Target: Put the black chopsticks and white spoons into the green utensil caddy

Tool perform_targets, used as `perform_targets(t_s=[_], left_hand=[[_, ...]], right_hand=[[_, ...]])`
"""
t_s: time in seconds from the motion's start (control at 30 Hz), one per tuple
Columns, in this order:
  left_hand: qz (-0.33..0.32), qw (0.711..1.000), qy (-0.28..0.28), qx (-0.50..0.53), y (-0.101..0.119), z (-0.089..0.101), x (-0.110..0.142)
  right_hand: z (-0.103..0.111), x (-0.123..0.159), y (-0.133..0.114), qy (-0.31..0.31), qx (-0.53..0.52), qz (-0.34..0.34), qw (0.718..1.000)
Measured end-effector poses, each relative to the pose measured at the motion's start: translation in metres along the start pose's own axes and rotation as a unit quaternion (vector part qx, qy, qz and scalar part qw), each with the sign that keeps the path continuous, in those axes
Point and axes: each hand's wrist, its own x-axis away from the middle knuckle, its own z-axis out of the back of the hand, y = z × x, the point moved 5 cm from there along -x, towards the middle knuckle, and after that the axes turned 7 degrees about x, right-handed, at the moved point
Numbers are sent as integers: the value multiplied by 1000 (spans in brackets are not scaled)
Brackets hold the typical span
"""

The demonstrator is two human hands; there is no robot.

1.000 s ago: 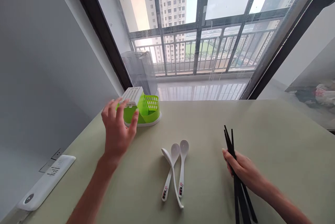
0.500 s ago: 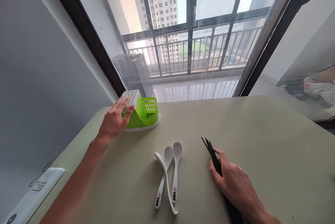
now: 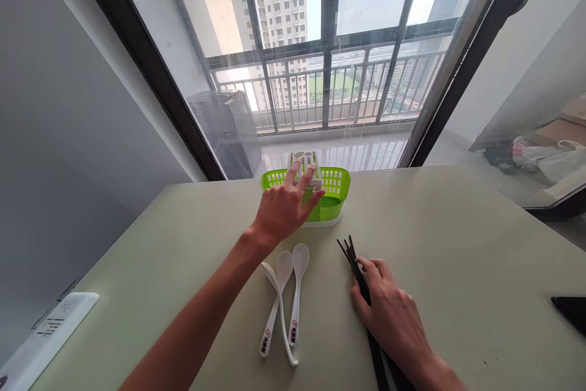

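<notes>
My left hand [image 3: 284,208] grips the white slotted top of a green cutlery holder [image 3: 335,182], thumb at the front and fingers over the top. The holder stands upright near the table's far edge, partly hidden by that hand. At the right, my right hand [image 3: 389,305] is closed around a bundle of black chopsticks [image 3: 359,276]; their thin tips point away from me and the thick ends run out of view at the bottom. Three white spoons [image 3: 300,261] lie between my hands, bowls away from me, two of them with handles crossed.
The pale green table [image 3: 458,232] reaches to a glass door with a dark frame [image 3: 439,92]. A white power strip [image 3: 64,330] lies at the left edge. A dark pointed object [image 3: 572,312] shows at the far right edge.
My left hand reached the cutlery holder, took hold of its top and moved it right, from the far left corner to beyond the spoons. The chopsticks shifted left with my right hand.
</notes>
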Motion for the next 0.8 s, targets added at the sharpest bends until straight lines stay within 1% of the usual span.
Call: perform_targets(t_s=[0.1,0.2,0.27,0.33,0.4,0.47,0.53,0.57,0.6,0.67,0.73,0.8], left_hand=[[-10,1000,-10,15,17,-4,-5],[-9,999,-5,50,22,-4,-1],[-6,997,33,72,18,-1,7],[-5,991,98,93,8,5,19],[-3,977,178,121,-9,11,36],[13,953,260,153,-31,14,56],[62,926,325,181,-57,9,78],[97,913,345,194,-71,3,88],[135,902,355,207,-84,-4,98],[211,884,342,240,-109,-23,115],[274,869,302,280,-129,-43,128],[322,855,252,320,-143,-60,135]], right_hand=[[3,-1,-1,8,-7,-2,1000],[6,-2,0,9,-32,-8,999],[7,-2,2,7,-50,-13,999],[7,0,5,2,-68,-18,998],[7,2,7,-2,-81,-23,996],[7,3,8,-4,-91,-22,996],[7,4,10,-1,-94,-22,995],[6,5,10,0,-94,-21,995],[6,5,11,2,-92,-22,996],[6,5,13,5,-90,-24,996],[6,4,16,4,-98,-24,995],[7,4,18,0,-117,-26,993]])
